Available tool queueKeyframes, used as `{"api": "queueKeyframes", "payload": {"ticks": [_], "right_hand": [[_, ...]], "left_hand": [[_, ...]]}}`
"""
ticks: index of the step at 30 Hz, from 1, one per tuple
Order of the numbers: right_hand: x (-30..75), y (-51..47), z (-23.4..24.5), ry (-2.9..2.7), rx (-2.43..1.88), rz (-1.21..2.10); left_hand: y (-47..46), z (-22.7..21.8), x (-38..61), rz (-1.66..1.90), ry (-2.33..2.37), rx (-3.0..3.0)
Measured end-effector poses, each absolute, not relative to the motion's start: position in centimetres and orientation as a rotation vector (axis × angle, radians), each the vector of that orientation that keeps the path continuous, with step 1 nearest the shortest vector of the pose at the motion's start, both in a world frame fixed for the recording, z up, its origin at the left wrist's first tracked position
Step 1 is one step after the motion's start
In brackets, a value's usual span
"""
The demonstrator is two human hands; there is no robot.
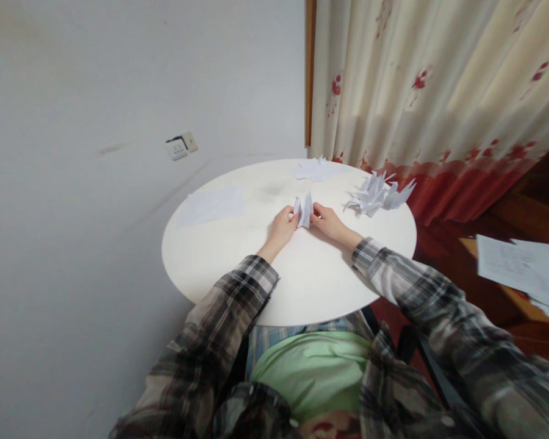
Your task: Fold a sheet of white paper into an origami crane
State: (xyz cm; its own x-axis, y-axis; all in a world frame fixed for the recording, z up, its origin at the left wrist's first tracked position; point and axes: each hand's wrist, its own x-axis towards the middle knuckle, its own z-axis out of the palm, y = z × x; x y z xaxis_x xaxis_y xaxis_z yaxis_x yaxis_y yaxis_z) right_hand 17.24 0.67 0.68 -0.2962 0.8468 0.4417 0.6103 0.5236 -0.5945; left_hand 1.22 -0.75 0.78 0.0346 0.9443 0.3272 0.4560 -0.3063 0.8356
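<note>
Between my two hands, over the middle of the round white table point(219, 256), stands a folded white paper crane point(305, 212) with its pointed parts upward. My left hand point(284, 224) pinches its left side between thumb and fingers. On the opposite side my right hand point(326, 219) is closed on the paper at its edge. The fingertips partly cover the lower folds. To the right of my right hand lies a cluster of finished-looking folded paper cranes point(373, 194), with sharp wings and tips sticking up.
White paper sheets point(215, 204) lie on the table's left side. More paper pieces point(315, 169) are at the far edge. A wall with a socket point(177, 149) borders the left, a flowered curtain point(416, 110) the back right. Written sheets point(521, 265) rest on wooden furniture at right.
</note>
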Motion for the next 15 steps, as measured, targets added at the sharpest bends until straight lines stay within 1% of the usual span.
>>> {"api": "queueKeyframes", "payload": {"ticks": [15], "right_hand": [[17.26, 0.56, 0.58, -1.997, -1.126, 0.356]], "left_hand": [[-1.14, 1.32, 1.46, 1.285, 1.368, 1.71]]}}
